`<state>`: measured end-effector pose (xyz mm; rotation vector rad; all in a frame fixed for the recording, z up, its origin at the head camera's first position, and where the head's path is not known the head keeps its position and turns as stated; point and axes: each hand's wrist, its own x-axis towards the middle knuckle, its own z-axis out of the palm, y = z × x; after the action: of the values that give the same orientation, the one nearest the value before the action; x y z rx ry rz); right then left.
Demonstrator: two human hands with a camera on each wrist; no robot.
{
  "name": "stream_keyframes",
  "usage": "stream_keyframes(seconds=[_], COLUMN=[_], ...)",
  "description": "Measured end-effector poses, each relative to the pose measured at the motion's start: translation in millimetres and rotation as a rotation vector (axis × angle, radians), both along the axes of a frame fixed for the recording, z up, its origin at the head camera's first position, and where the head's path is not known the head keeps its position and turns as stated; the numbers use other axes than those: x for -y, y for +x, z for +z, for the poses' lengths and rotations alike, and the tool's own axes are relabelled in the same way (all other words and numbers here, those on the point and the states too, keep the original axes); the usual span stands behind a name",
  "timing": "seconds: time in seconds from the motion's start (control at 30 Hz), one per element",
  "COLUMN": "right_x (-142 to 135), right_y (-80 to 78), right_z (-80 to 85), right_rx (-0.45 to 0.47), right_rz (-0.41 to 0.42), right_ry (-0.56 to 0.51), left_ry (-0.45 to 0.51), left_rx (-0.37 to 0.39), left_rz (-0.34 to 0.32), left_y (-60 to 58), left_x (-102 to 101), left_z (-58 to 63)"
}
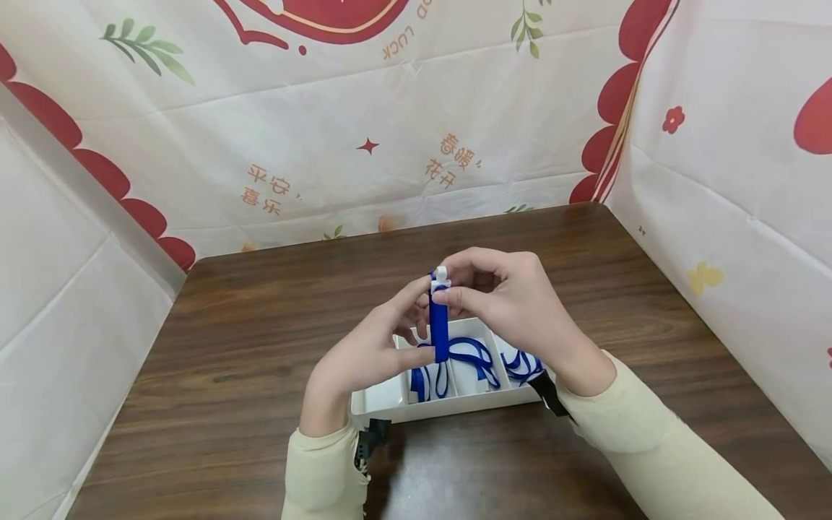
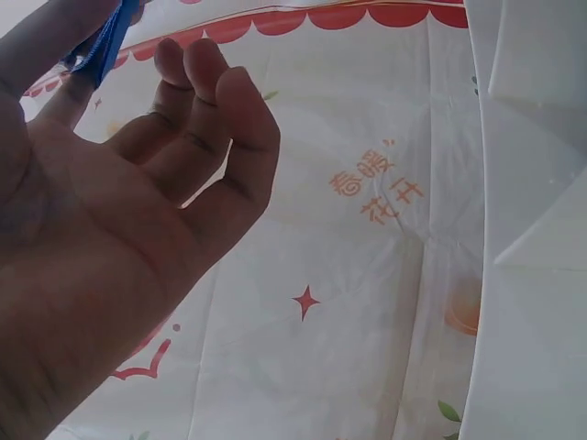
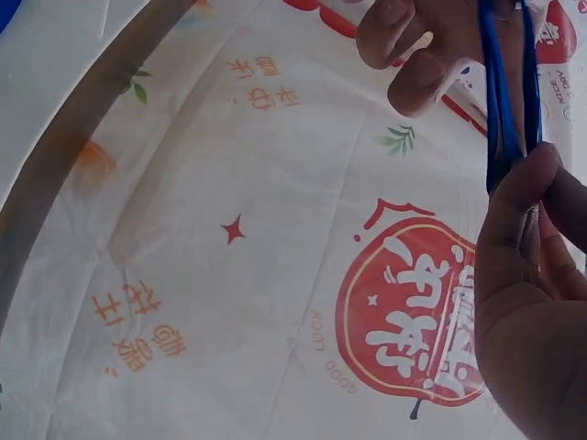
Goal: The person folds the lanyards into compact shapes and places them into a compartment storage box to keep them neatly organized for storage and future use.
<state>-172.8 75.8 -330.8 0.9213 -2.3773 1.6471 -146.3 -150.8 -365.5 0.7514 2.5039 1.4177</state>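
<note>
A blue lanyard [image 1: 439, 328] with a white plastic clip [image 1: 441, 276] at its top is stretched upright between my hands. My left hand [image 1: 373, 347] carries it looped over the spread thumb and index finger. In the left wrist view the blue strap [image 2: 110, 44] passes round them, and the other fingers bend loosely away from it. My right hand [image 1: 503, 289] pinches the top of the lanyard by the clip with thumb and fingers. Two blue strands [image 3: 500, 101] run up from that pinch to the left hand in the right wrist view.
Below the hands a white divided tray [image 1: 442, 412] rests on the brown wooden table [image 1: 260, 375]. Coiled blue lanyards [image 1: 477, 357] with white pieces lie in several of its compartments. Printed white cloth [image 1: 325, 123] hangs behind the table and along its sides.
</note>
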Motion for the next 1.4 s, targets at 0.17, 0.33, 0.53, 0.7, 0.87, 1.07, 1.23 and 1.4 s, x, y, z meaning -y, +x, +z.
stream_keyframes(seconds=[0.17, 0.33, 0.53, 0.7, 0.87, 1.07, 1.23, 1.4], right_x=[2, 2, 2, 3, 5, 6, 5, 0], right_y=[-3.1, -5.7, -7.2, -7.8, -6.5, -4.1, -6.3, -10.4], right_z=[-0.9, -2.3, -5.2, -10.5, -15.4, -13.9, -8.3, -1.6], right_rx=[0.113, 0.173, 0.172, 0.027, -0.185, -0.238, -0.245, -0.203], right_rz=[-0.038, -0.057, -0.021, 0.008, 0.034, 0.04, 0.008, -0.09], right_ry=[0.016, 0.039, 0.003, -0.072, -0.162, -0.224, -0.247, -0.249], left_ry=[0.017, 0.072, 0.152, 0.218, 0.27, 0.313, 0.366, 0.383], left_rx=[0.031, 0.032, 0.065, 0.059, 0.019, -0.02, -0.039, -0.095], left_rz=[0.003, -0.035, -0.072, -0.09, -0.08, -0.058, 0.048, 0.131], left_y=[1.5, 0.9, -0.6, -1.0, -0.2, -1.2, -0.2, 0.5], left_x=[1, 1, 0, -1, -2, -5, -6, -10], left_z=[0.5, -0.3, -2.9, -4.8, -3.3, -7.0, -10.6, -10.4])
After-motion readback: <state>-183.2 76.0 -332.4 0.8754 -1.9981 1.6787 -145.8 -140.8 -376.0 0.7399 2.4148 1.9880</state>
